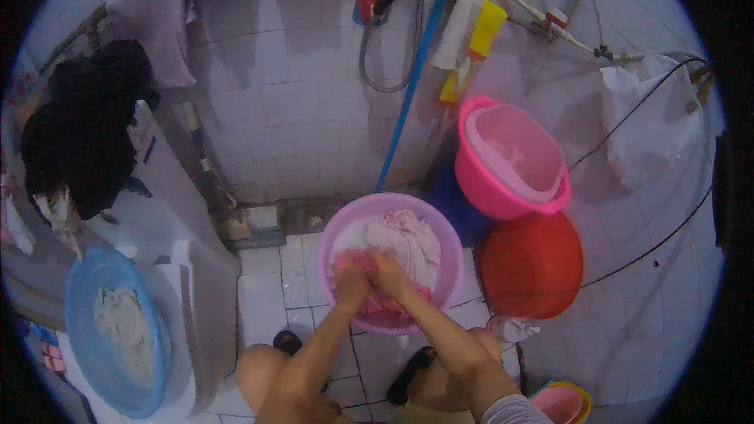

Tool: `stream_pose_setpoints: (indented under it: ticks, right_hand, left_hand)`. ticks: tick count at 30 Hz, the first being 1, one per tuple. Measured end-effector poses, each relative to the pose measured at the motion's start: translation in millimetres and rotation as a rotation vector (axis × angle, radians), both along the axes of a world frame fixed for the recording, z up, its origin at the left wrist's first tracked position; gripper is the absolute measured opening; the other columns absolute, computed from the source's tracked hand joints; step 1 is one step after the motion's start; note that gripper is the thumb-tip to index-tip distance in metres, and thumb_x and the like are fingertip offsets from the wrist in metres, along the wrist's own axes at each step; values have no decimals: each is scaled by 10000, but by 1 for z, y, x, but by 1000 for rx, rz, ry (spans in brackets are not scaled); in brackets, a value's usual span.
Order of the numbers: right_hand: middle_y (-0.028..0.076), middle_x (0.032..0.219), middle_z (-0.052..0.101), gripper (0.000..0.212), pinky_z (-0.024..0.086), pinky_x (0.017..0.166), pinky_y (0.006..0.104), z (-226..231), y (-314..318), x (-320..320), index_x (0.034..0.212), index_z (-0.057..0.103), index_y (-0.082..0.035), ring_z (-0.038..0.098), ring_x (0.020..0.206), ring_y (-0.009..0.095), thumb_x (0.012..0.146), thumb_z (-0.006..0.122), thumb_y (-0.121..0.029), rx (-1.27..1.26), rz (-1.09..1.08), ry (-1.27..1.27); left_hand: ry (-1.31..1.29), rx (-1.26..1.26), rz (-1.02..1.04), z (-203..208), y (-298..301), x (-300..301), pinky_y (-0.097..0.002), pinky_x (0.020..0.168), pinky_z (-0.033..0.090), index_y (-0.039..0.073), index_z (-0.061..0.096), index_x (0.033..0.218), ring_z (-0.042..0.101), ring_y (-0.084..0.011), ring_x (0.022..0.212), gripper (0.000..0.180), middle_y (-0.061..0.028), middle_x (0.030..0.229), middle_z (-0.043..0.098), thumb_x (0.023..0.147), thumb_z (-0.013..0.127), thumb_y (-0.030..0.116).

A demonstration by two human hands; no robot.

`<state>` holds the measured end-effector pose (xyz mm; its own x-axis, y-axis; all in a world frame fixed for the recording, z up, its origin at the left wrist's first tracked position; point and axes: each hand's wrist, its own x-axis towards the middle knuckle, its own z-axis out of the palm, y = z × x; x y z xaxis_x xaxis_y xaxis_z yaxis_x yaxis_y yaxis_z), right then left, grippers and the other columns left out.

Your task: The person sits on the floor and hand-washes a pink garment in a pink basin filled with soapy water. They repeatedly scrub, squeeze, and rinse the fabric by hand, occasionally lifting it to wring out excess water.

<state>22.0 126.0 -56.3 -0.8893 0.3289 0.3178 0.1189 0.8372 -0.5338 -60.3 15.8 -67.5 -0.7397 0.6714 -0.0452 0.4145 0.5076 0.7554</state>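
On the tiled floor in front of me stands a round lilac basin (454, 267) with wet laundry in it. My left hand (351, 283) and my right hand (387, 273) are close together over its front part. Both are closed on a darker pink cloth (363, 259), bunched between them; more of it spreads below my wrists in the basin. A pale pink garment (408, 245) lies crumpled behind and to the right of my right hand. My fingertips are partly hidden in the fabric.
At left, a blue basin (161, 345) with pale cloth rests on a white washing machine (206, 298). Black clothing (86, 126) hangs above. On the right are stacked pink basins (471, 177) and a red basin (534, 267). A blue pole (408, 102) leans against the wall.
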Motion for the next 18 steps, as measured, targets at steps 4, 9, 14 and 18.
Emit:
stream_pose_setpoints:
  ticks: [4, 9, 14, 18]
  right_hand:
    - [205, 1051, 583, 361, 430, 827, 433, -12, -5, -10, 1091, 519, -7, 502, 936, 431, 751, 609, -88, -28, -51, -23]
    - [203, 1014, 585, 353, 459, 780, 437, -38, 1, -18, 1094, 529, -21, 534, 903, 395, 745, 568, -65, 100, -112, -133]
    - [140, 972, 608, 335, 491, 697, 358, -29, 8, -10, 1056, 600, -59, 581, 783, 282, 732, 520, -36, -376, -249, 115]
    - [79, 997, 621, 285, 465, 783, 339, 48, -3, 12, 1047, 622, -16, 575, 900, 204, 804, 492, -91, -907, -403, 28]
  left_hand:
    - [-157, -159, 1, 16, 3, 5, -504, 919, 400, 1, 322, 1328, 435, -462, 1147, 541, -287, 1245, 460, 850, 526, 152]
    - [-294, -134, 90, 18, 8, -1, -496, 893, 418, -14, 347, 1307, 487, -440, 1107, 506, -286, 1194, 501, 859, 512, 154]
    - [-398, 323, 248, -39, 10, -11, -441, 941, 397, -37, 406, 1279, 487, -349, 1144, 517, -239, 1214, 506, 852, 536, 224]
    - [-1062, 710, 288, -1, 18, -7, -406, 940, 411, 36, 440, 1298, 519, -301, 1106, 593, -173, 1210, 533, 877, 516, 448]
